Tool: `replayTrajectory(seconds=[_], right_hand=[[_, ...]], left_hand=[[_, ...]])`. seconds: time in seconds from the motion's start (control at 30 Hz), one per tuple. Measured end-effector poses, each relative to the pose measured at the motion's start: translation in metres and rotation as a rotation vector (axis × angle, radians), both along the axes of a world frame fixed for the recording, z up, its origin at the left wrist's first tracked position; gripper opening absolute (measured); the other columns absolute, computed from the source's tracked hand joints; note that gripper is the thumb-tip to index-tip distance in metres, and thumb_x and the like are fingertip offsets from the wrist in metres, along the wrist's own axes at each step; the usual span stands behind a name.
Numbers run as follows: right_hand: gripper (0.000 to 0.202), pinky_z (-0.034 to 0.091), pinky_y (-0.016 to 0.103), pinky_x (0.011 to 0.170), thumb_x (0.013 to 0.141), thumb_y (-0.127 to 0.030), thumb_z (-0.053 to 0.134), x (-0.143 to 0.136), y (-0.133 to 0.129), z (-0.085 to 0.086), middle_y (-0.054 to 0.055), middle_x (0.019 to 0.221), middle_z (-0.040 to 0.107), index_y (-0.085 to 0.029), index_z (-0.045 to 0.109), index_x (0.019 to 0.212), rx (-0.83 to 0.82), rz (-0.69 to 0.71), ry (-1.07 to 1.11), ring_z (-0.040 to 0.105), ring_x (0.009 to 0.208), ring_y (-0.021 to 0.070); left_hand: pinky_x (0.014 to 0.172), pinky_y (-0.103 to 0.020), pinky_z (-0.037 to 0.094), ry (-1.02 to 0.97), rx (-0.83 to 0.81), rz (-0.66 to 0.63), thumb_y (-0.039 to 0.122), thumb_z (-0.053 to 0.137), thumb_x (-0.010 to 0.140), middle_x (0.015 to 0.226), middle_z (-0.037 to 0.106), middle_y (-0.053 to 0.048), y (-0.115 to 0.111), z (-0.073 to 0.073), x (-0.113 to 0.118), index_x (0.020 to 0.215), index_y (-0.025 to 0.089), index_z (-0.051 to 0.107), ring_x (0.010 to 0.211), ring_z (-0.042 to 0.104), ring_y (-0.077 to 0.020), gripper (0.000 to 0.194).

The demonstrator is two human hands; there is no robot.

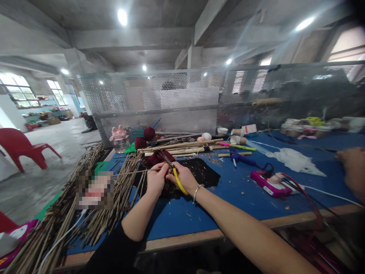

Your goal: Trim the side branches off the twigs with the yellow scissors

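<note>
My right hand (184,179) is closed on yellow-handled scissors (180,184), whose blades point up and to the left. Just left of it, my left hand (156,179) pinches a thin twig (134,172) that sticks out leftward over a bundle of twigs. The fingertips of both hands nearly meet at the scissors, and they hide the twig's right end. Under and behind the hands lies a black cloth (203,173) with small scraps on it. A dark red cloth (152,158) sits just beyond my left hand.
Bundles of twigs (105,213) cover the table's left side. A purple power strip (270,186) with cables, a glue gun (242,158) and a plastic bag (295,161) lie to the right. Sticks (182,146) and red balls (149,133) are behind. Another person's hand (353,167) is blurred at far right.
</note>
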State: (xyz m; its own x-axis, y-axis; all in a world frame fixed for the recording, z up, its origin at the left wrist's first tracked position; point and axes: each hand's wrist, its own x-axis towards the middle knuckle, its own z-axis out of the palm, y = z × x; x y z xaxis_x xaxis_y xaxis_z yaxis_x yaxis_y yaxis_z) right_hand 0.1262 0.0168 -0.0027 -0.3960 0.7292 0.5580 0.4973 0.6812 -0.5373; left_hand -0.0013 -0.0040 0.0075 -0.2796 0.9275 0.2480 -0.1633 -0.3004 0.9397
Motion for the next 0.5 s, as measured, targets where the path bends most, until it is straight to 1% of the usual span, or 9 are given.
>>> replayTrajectory(seconds=[0.1,0.17,0.3,0.37,0.5], right_hand=[[0.029,0.039,0.022,0.061,0.08,-0.042,0.055,-0.0003,0.0002,-0.0005,0.004,0.079,0.062,-0.02,0.053,0.099,-0.034,-0.028,-0.011,0.057,0.066,0.0151],[0.03,0.038,0.022,0.06,0.08,-0.041,0.054,0.0001,0.0005,-0.0006,0.004,0.079,0.063,-0.02,0.052,0.102,-0.043,-0.045,-0.029,0.057,0.066,0.0151],[0.04,0.038,0.023,0.062,0.075,-0.042,0.059,0.0019,0.0,0.0016,0.005,0.09,0.061,-0.02,0.048,0.106,0.004,-0.066,-0.103,0.058,0.074,0.0171],[0.042,0.038,0.024,0.064,0.074,-0.042,0.059,0.0026,-0.0007,0.0035,0.007,0.096,0.059,-0.02,0.046,0.108,0.026,-0.076,-0.129,0.057,0.08,0.0184],[0.043,0.039,0.026,0.068,0.075,-0.041,0.059,0.003,-0.0013,0.0062,0.007,0.1,0.057,-0.019,0.044,0.109,0.01,-0.075,-0.131,0.055,0.086,0.0188]], left_hand=[[0.057,-0.022,0.045,-0.026,-0.006,-0.01,0.037,0.068,0.062,0.065,0.065,-0.005,0.0027,-0.0005,-0.0014,0.081,0.009,0.067,0.057,0.058,-0.012,0.033],[0.055,-0.021,0.045,-0.077,-0.019,-0.018,0.037,0.069,0.062,0.065,0.065,-0.004,0.0049,-0.0005,-0.0024,0.082,0.01,0.066,0.056,0.058,-0.011,0.034],[0.053,-0.02,0.045,-0.163,-0.019,-0.036,0.035,0.07,0.061,0.062,0.062,-0.001,0.0068,0.0014,-0.0041,0.081,0.01,0.062,0.051,0.056,-0.008,0.033],[0.052,-0.019,0.044,-0.153,-0.024,-0.042,0.034,0.071,0.061,0.059,0.061,-0.001,0.0063,0.0022,-0.0043,0.079,0.01,0.062,0.05,0.055,-0.0075,0.032],[0.051,-0.019,0.043,-0.086,-0.038,-0.066,0.034,0.07,0.061,0.058,0.062,-0.001,0.0046,0.0019,-0.0037,0.079,0.01,0.063,0.051,0.055,-0.0084,0.031]])
